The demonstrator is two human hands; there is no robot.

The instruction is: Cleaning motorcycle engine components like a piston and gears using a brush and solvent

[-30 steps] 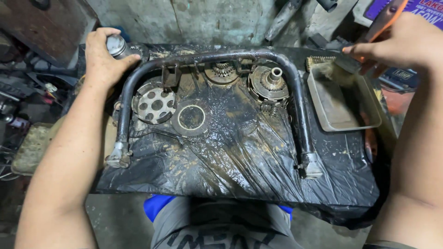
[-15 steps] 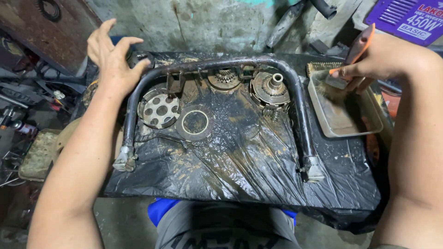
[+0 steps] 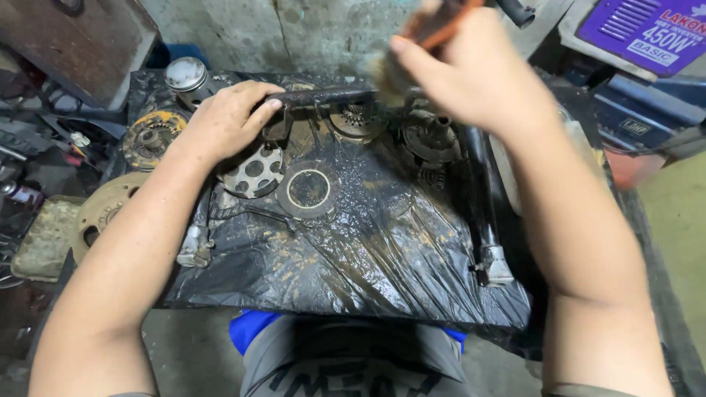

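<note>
Two hands: left hand point(image 3: 224, 121), right hand point(image 3: 471, 70). One bent black tube frame point(image 3: 482, 213). One paintbrush point(image 3: 412, 51), blurred. One perforated disc point(image 3: 254, 170). One flat ring point(image 3: 308, 190). Gear assemblies on black plastic sheet point(image 3: 353, 272): probably two.

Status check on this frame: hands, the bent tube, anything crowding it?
Left hand gripping the bent tube at its top bar. Right hand holding a brush over it, blurred. Gear parts and a flat ring lie inside the tube's loop.

Dim workshop light, wet glare on the black plastic sheet point(image 3: 353, 250), raised brush-holding hand point(image 3: 471, 73) motion-blurred
</note>
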